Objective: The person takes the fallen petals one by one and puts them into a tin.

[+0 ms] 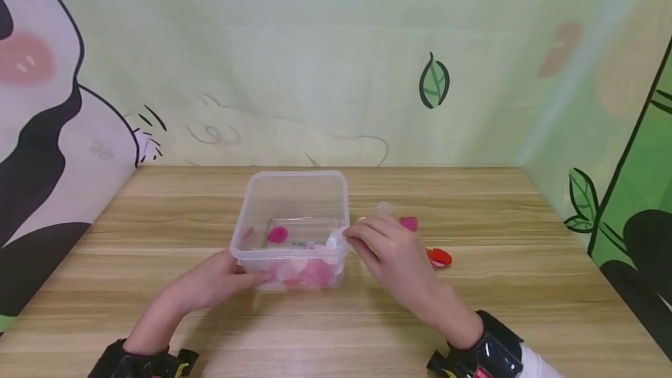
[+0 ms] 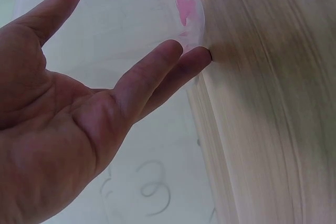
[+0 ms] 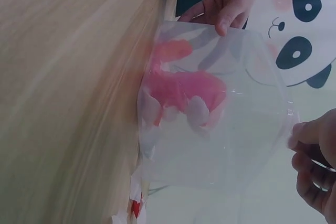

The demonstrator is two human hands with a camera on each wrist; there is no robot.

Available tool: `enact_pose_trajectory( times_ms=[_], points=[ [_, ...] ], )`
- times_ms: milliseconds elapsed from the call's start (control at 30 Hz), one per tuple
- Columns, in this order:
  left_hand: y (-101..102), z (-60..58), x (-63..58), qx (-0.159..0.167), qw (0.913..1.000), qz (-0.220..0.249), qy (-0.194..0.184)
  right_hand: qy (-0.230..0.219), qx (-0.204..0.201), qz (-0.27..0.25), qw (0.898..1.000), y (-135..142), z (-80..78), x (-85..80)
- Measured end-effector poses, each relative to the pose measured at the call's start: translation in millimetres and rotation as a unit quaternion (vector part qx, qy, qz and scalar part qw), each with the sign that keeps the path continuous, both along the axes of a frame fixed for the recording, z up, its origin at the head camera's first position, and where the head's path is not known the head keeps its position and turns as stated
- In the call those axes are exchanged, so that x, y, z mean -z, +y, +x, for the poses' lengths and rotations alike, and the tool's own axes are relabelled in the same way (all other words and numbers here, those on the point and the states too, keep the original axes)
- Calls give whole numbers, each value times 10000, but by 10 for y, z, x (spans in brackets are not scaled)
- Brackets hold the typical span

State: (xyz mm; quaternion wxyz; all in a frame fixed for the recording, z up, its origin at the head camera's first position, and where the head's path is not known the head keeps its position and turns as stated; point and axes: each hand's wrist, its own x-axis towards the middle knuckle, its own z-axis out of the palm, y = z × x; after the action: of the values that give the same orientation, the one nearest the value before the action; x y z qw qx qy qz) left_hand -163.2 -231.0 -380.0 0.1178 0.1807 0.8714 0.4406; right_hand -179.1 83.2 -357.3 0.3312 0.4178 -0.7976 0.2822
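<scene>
Box (image 1: 289, 254), left hand (image 1: 215, 279) gripping its left side, right hand (image 1: 396, 258) at right rim (hold unclear)

A translucent, colourless box (image 1: 283, 255) holds pink, white and magenta petal-like pieces (image 1: 318, 272); right of it lie a red piece (image 1: 441, 257) and a magenta piece (image 1: 408, 224). Under it, the tabletop (image 1: 483, 209) is pale brown with streaky wood grain. Behind it, a pale green backdrop (image 1: 315, 63) bears black-outlined green leaves (image 1: 433, 83), and left of the box, a black-and-white panda (image 1: 100, 162).
</scene>
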Motion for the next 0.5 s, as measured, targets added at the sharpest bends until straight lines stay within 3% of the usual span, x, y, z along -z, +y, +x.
enact_pose_trajectory(
  times_ms=[300,500],
  points=[
    [-7,3,7,-13,10000,-4,10,-44,-94,65,9999,6,-1,-5],
    [-10,0,7,-16,10000,-44,21,-266,532,298,9978,109,-55,-47]
  ],
)
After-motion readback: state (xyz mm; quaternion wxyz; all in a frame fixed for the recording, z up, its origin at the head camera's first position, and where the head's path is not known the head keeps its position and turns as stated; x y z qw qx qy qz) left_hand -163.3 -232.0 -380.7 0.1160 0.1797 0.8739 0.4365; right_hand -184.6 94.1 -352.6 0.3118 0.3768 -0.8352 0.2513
